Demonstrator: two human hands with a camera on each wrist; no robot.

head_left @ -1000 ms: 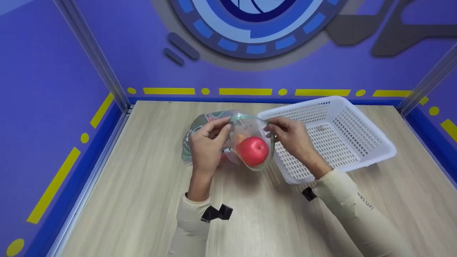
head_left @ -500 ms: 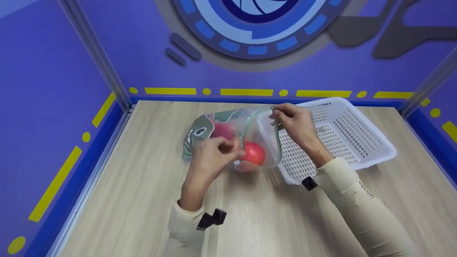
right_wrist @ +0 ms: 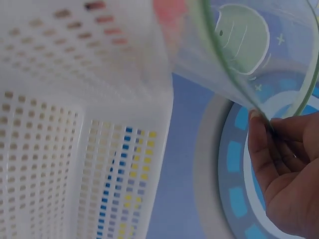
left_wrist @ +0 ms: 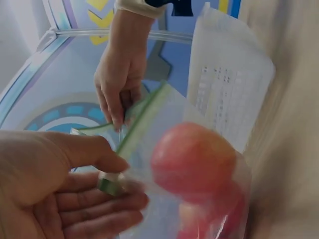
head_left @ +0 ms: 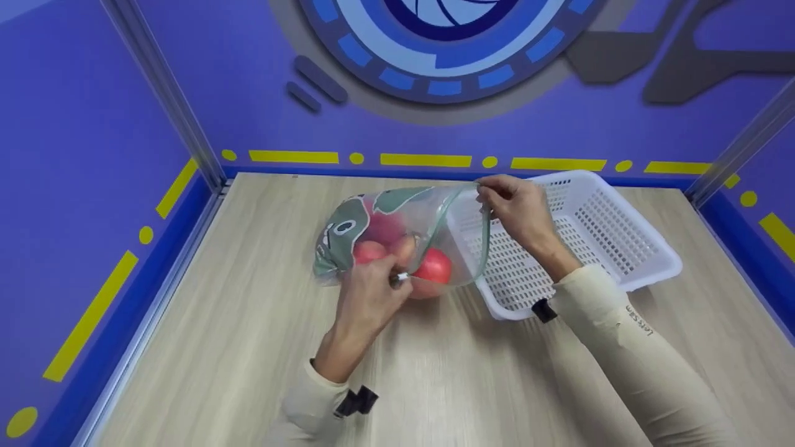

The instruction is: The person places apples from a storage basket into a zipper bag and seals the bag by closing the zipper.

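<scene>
A clear zip bag [head_left: 340,231] with a green cartoon print lies on its side, its green-edged mouth spread open to the right. Inside sit a red apple [head_left: 435,267] near the mouth and several other red and orange-toned fruits [head_left: 385,227] deeper in. My left hand [head_left: 367,297] pinches the near corner of the mouth at the small white zip slider [head_left: 402,276]; in the left wrist view the thumb and index finger close on the green strip [left_wrist: 110,184]. With thumb and fingertips, my right hand [head_left: 520,208] pinches the far corner, lifted, as the right wrist view confirms.
A white perforated plastic basket [head_left: 649,245] stands to the right of the bag, partly behind my right hand and the bag's mouth. Blue printed panels [head_left: 435,133] wall the wooden table [head_left: 236,323] at the back and sides.
Both hands first held the mouth facing forward. The left hand let go, moved down toward the near corner and took hold there; the right hand shifted slightly up and right, stretching the bag sideways.
</scene>
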